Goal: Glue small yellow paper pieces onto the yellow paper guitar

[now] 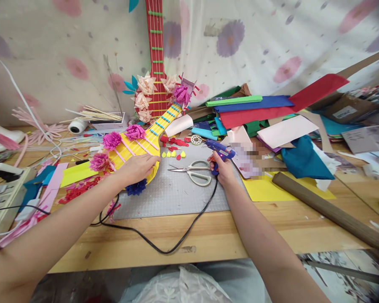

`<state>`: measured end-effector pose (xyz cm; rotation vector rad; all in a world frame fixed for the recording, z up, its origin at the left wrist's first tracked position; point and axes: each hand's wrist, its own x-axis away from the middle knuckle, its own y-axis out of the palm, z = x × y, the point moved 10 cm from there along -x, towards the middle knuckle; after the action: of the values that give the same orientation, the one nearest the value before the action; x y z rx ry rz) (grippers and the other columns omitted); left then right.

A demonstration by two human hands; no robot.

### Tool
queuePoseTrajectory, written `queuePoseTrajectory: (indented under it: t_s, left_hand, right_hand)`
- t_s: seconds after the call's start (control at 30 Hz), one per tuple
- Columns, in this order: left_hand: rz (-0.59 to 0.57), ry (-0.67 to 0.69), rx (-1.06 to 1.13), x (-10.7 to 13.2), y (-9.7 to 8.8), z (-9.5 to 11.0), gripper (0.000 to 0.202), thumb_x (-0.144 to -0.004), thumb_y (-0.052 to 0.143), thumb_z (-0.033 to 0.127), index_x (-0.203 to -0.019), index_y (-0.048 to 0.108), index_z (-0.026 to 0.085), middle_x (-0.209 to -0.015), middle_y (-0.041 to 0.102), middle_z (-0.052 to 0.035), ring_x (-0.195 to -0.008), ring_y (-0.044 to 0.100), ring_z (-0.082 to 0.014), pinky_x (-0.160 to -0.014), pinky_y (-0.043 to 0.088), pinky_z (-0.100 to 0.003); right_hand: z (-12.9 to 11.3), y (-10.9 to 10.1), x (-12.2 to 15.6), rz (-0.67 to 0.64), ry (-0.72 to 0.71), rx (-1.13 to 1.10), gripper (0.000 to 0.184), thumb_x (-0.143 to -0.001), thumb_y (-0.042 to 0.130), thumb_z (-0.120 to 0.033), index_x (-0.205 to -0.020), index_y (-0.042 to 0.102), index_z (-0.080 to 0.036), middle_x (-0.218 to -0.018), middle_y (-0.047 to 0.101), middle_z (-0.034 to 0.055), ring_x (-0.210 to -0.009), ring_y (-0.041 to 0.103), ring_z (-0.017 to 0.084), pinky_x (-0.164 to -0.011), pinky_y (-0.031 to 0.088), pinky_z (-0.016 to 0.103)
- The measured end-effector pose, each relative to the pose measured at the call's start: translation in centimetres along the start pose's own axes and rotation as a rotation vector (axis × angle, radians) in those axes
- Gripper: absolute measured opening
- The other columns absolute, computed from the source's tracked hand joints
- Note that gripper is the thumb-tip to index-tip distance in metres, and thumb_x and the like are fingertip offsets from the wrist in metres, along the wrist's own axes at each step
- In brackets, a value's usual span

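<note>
A yellow paper guitar (pixel 135 147) with blue frets, pink strings and paper flowers lies tilted on the grey cutting mat (pixel 177 202). My left hand (pixel 139 170) rests over its lower body, fingers bent together at the right edge; whatever is under the fingertips is hidden. In my right hand (pixel 222 168) is a blue hot glue gun (pixel 219 148), its nozzle pointing up and left and a small light glowing. Between my hands lie scissors (pixel 196 172) with pale handles, blades apart. Small yellow paper pieces (pixel 173 155) and red paper scraps (pixel 175 143) sit above them.
Behind stands a red paper guitar (pixel 156 54) with cream flowers. Rolled and folded coloured paper (pixel 259 109) is heaped at back right, and a brown roll (pixel 322 210) overhangs the front edge. The glue gun's black cord (pixel 167 252) loops across the table front.
</note>
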<state>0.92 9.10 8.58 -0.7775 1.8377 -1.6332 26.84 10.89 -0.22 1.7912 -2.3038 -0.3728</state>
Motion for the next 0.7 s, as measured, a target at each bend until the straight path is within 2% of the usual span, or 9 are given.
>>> queuePoseTrajectory:
  t_s: [0.3,0.7]
  left_hand:
    - [0.006,-0.023,0.049,0.05,0.10,-0.27,0.032,-0.080,0.042,0.017,-0.111,0.049,0.020,-0.102,0.062,-0.0054,-0.096,0.059,-0.0190,-0.078,0.044,-0.030]
    - [0.001,-0.031,0.040,-0.18,0.34,-0.34,0.030,-0.081,0.040,0.017,-0.110,0.050,0.020,-0.098,0.064,-0.0049,-0.096,0.060,-0.0188,-0.076,0.044,-0.029]
  right_hand:
    - [-0.41,-0.02,0.19,0.021,-0.019,0.007,0.038,-0.062,0.070,-0.053,-0.064,0.058,-0.017,-0.063,0.058,-0.0007,-0.042,0.043,0.004,-0.036,0.033,0.018]
    - [-0.18,0.00,0.13,0.016,-0.006,0.024,0.038,-0.062,0.070,-0.053,-0.063,0.058,-0.017,-0.058,0.056,-0.0014,-0.042,0.042,0.004,-0.037,0.033,0.018]
